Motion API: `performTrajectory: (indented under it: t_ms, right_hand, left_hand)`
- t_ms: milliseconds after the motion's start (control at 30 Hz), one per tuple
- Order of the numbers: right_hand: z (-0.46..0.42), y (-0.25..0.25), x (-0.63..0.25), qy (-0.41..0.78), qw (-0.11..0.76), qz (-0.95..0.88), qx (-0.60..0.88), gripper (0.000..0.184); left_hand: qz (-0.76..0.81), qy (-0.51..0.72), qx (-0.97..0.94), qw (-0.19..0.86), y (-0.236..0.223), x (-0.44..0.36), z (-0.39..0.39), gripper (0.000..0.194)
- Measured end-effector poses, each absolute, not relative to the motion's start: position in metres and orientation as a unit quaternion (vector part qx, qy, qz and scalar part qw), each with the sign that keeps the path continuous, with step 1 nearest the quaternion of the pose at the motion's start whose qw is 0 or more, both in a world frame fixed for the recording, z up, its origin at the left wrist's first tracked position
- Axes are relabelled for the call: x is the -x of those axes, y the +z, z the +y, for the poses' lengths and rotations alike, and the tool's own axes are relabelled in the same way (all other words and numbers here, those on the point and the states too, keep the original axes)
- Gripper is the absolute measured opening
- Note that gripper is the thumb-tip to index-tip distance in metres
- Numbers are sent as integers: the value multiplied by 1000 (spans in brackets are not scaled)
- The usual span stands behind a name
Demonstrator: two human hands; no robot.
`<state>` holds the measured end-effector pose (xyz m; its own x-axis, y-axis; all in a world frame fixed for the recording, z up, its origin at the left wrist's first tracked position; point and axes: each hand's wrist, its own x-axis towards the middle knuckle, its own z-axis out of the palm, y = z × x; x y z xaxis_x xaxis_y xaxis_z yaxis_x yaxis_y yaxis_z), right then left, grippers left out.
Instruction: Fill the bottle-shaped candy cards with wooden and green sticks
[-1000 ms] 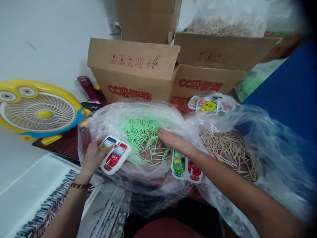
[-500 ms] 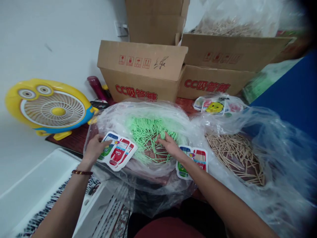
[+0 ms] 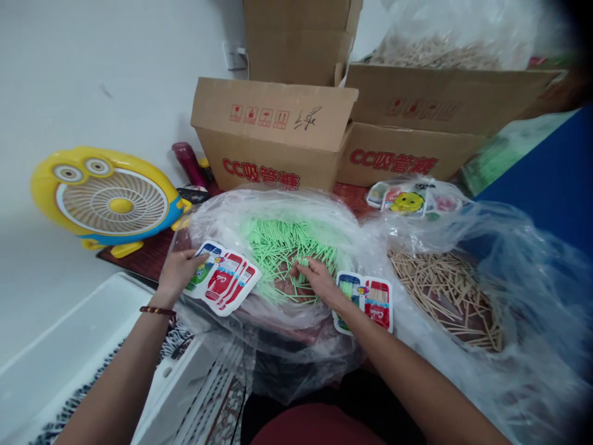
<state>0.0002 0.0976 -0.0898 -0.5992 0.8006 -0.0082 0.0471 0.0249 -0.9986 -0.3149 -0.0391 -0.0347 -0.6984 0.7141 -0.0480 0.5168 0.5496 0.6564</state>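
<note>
My left hand is closed on a small fan of printed packets at the left edge of the open plastic bag. The packets show a green bottle and red cola bottles. Over the middle of the bag, my right hand pinches a little bunch of thin green straws between thumb and fingers. More loose green straws lie around it in the bag. Another printed packet rests at the bag's right edge, partly hidden by my right forearm.
On the right, a second plastic bag holds tan straws. Cardboard boxes stand behind, beside a purple bottle. A yellow fan is at the left, with a white tub below it.
The packets in my left hand are spread wider, showing more red edges. My right hand has drawn slightly down with the green straws pinched. The whole view has shifted a little.
</note>
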Motion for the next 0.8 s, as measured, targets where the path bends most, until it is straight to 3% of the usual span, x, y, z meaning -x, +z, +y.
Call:
performTrajectory:
  t_ms: [200,367,600,700,800]
  right_hand:
    - [101,-89,5,691,281,-583,322,29]
    - [98,-87,0,676,300,-592,319,23]
    - [89,-92,-1,679,299,-584,328,21]
    - [92,-86,1,698,317,-542,343,29]
    - [96,-77,2,718,319,-511,347,36]
  left_hand:
    - [890,211,-403,26,-34,312,-42,37]
    - [861,238,-448,-36,-29,308,-47,31]
    - [809,441,-384,64,6,289,-59,31]
    - [732,584,-312,162,24,268,-62,30]
    - [690,616,-269,270,31,241,-64,32]
